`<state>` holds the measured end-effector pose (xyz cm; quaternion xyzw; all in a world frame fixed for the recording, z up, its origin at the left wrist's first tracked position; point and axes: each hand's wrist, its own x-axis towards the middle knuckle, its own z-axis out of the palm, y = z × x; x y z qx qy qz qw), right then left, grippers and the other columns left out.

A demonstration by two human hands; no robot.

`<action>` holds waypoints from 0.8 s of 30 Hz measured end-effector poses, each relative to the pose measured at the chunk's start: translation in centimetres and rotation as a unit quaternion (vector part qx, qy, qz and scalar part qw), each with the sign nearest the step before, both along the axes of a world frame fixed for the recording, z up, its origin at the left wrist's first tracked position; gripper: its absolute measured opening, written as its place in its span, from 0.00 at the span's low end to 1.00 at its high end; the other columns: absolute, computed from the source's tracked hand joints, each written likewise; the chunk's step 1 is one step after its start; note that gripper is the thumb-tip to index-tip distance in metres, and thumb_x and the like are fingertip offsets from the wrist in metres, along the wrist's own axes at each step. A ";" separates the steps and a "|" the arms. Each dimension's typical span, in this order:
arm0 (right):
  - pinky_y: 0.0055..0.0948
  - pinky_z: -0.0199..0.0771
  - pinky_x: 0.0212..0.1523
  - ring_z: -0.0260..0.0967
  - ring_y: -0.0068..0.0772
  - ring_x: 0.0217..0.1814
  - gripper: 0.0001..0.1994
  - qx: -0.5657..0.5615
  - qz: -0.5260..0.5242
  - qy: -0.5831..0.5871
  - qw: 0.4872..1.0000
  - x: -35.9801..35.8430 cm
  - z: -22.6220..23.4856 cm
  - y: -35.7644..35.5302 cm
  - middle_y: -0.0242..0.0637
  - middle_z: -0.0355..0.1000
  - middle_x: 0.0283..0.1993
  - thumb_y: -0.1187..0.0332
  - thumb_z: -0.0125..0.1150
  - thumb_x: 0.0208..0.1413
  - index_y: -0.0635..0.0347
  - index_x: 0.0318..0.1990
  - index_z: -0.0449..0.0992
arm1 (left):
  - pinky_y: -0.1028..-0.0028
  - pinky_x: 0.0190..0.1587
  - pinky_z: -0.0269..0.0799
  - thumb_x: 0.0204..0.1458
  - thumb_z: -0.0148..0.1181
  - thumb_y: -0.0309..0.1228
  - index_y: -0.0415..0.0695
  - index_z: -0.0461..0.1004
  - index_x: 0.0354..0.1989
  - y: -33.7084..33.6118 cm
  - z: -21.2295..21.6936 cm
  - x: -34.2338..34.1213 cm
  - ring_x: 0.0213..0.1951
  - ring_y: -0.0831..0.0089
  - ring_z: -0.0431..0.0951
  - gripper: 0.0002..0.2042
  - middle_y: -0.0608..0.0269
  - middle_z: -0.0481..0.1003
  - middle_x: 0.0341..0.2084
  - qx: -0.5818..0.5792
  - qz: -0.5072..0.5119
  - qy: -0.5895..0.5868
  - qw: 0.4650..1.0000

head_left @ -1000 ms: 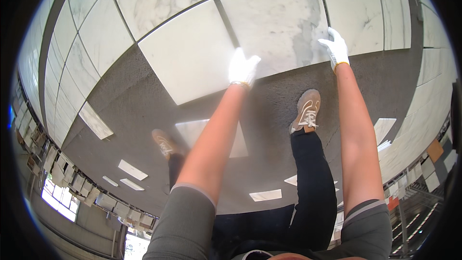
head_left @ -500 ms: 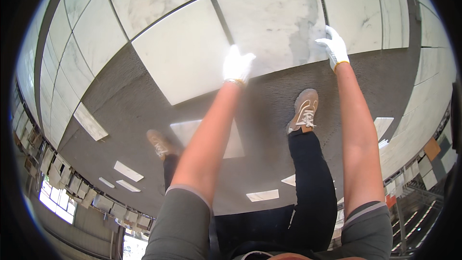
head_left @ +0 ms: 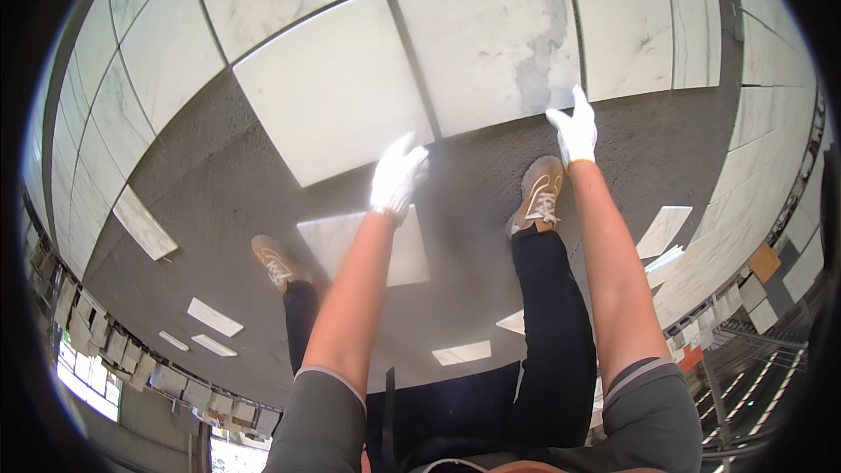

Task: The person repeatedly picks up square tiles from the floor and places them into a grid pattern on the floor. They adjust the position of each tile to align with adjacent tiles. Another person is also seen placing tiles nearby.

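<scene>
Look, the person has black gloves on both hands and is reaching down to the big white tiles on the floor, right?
Not quite: the gloves are white, not black. The head view shows a white glove on the left hand and on the right hand. The rest holds: both hands reach down toward the big white tiles on the floor, at the edge of the grey bed.

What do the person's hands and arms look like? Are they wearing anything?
Both hands wear plain white fabric gloves: the left hand and the right hand. The gloves end at the wrists. The forearms are bare, with no watch or bands to be seen. Higher up, short grey sleeves with a lighter edge cover the upper arms.
</scene>
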<state>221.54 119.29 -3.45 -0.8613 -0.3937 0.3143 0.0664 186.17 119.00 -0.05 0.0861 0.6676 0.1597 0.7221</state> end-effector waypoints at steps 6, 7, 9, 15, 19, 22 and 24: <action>0.32 0.65 0.66 0.66 0.40 0.67 0.29 -0.182 -0.038 0.238 0.953 -8.9 2.0 -12.9 0.47 0.70 0.63 0.72 0.66 0.53 0.64 0.64 0.68 | 0.68 0.54 0.69 0.57 0.60 0.34 0.36 0.66 0.64 -15.5 -1.1 -18.1 0.50 0.65 0.74 0.27 0.53 0.74 0.51 -0.004 0.000 0.252 0.968; 0.32 0.66 0.65 0.66 0.38 0.66 0.28 -0.254 -0.036 0.249 0.934 -11.1 2.4 -14.2 0.46 0.71 0.62 0.72 0.65 0.54 0.64 0.63 0.69 | 0.65 0.66 0.62 0.57 0.59 0.36 0.35 0.67 0.64 -17.4 -1.3 -21.0 0.62 0.58 0.70 0.28 0.48 0.72 0.60 -0.053 -0.021 0.308 0.949; 0.32 0.66 0.65 0.67 0.36 0.65 0.27 -0.278 0.023 0.312 0.908 -14.6 3.2 -15.1 0.44 0.71 0.62 0.71 0.66 0.54 0.64 0.62 0.70 | 0.64 0.66 0.62 0.55 0.60 0.39 0.36 0.66 0.65 -20.0 -1.7 -25.6 0.62 0.56 0.70 0.31 0.46 0.70 0.62 -0.029 -0.097 0.382 0.919; 0.34 0.62 0.67 0.60 0.41 0.71 0.34 -0.337 -0.052 0.357 0.870 -24.8 1.1 -15.3 0.46 0.64 0.69 0.73 0.66 0.51 0.61 0.68 0.64 | 0.60 0.66 0.62 0.52 0.61 0.46 0.40 0.61 0.69 -22.1 -4.7 -29.6 0.63 0.47 0.68 0.37 0.42 0.66 0.64 -0.068 -0.188 0.375 0.905; 0.33 0.64 0.62 0.60 0.42 0.71 0.35 -0.264 -0.070 0.313 0.909 -28.7 -0.2 -17.2 0.46 0.63 0.70 0.77 0.64 0.52 0.59 0.70 0.62 | 0.58 0.65 0.63 0.51 0.62 0.45 0.39 0.61 0.68 -21.0 -4.9 -28.5 0.62 0.44 0.69 0.38 0.39 0.68 0.62 -0.081 -0.215 0.381 0.896; 0.33 0.65 0.58 0.61 0.41 0.70 0.36 -0.242 -0.142 0.273 0.920 -30.5 0.0 -18.1 0.46 0.63 0.70 0.78 0.62 0.53 0.59 0.71 0.59 | 0.58 0.64 0.64 0.49 0.63 0.43 0.39 0.59 0.69 -20.1 -4.0 -27.6 0.61 0.44 0.69 0.39 0.38 0.68 0.61 -0.100 -0.219 0.357 0.903; 0.35 0.65 0.58 0.62 0.41 0.68 0.38 -0.230 -0.167 0.300 0.911 -31.7 0.5 -18.5 0.45 0.64 0.68 0.77 0.63 0.51 0.59 0.72 0.57 | 0.63 0.57 0.71 0.46 0.67 0.37 0.34 0.62 0.66 -20.0 -3.4 -27.4 0.57 0.49 0.75 0.38 0.40 0.74 0.56 -0.095 -0.249 0.375 0.888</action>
